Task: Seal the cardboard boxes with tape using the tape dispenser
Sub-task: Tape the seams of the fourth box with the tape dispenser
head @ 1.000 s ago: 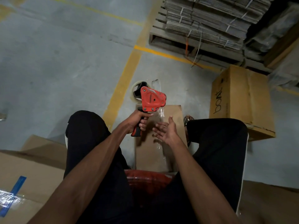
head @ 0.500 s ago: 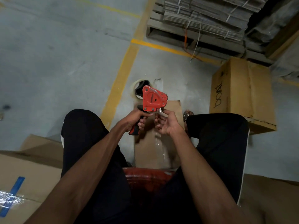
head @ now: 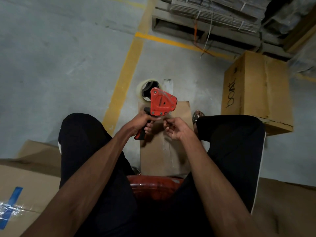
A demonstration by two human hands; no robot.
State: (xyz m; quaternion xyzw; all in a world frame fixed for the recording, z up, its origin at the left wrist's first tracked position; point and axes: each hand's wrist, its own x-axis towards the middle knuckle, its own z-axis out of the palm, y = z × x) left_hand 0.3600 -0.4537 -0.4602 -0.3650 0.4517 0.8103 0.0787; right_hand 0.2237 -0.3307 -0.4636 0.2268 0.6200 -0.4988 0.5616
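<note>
My left hand [head: 142,123] grips the black handle of a red tape dispenser [head: 162,104], held upright above a small brown cardboard box [head: 164,151] that stands on the floor between my knees. A roll of clear tape [head: 146,90] sits on the dispenser's far side. My right hand [head: 174,128] is just right of the dispenser's mouth, fingertips curled together and pinching the clear tape end there. A strip of clear tape runs down the middle of the box top.
A tall cardboard box [head: 256,93] stands at the right. Another box with blue tape [head: 25,194] lies at lower left. A pallet of bundled flat cardboard [head: 213,16] is at the top. Yellow lines [head: 124,77] cross the grey floor. A red stool [head: 153,185] is under me.
My right hand went from open with spread fingers over the box up to the dispenser's mouth, and now its fingers pinch the tape end. The left hand kept its hold on the dispenser.
</note>
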